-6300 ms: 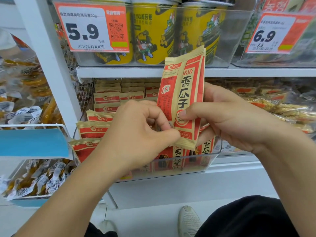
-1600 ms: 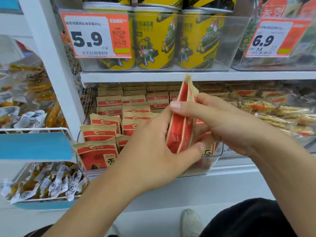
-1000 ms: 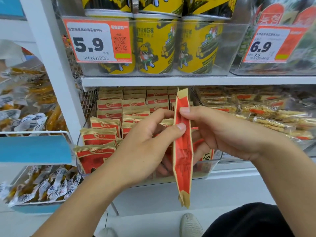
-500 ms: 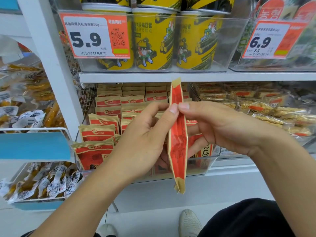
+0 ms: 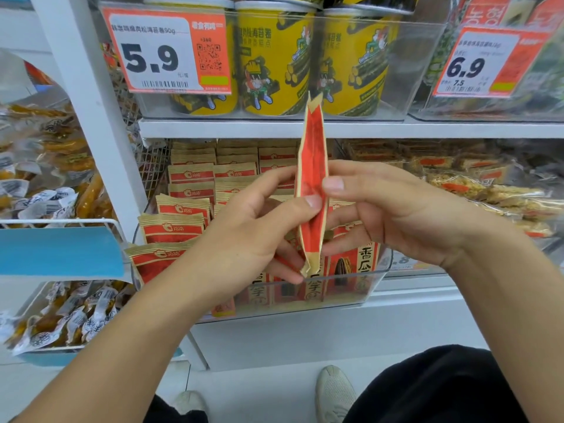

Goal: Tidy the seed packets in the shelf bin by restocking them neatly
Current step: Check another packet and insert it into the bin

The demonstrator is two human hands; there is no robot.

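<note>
The seed packet (image 5: 312, 190) looks light and thin, a soft paper-like pouch with loose contents that would shift and bulge under pressure, so it will likely flop if held by 1 corner; the flat faces near its middle seem the safest place to take hold, with the crimped top and bottom seals left free; it stands upright and edge-on, just in front of and above the clear shelf bin (image 5: 351, 288), its lower seal roughly level with the bin's front rim; the left hand (image 5: 244, 236) comes up from below the bin's front wall, palm turned toward the packet, its thumb pressed on the packet's near edge and its curled fingers touching the lower part, so it grasps the packet; the right hand (image 5: 393, 215) reaches in from the bin's right side, its fingers bent around the opposite face and pinching the packet near mid-height; inside the bin, other packets (image 5: 171, 230) stand in rows to the left and behind, with 2 or more lying against the front wall; the held packet probably needs turning face-forward before it slots into a row.
</note>
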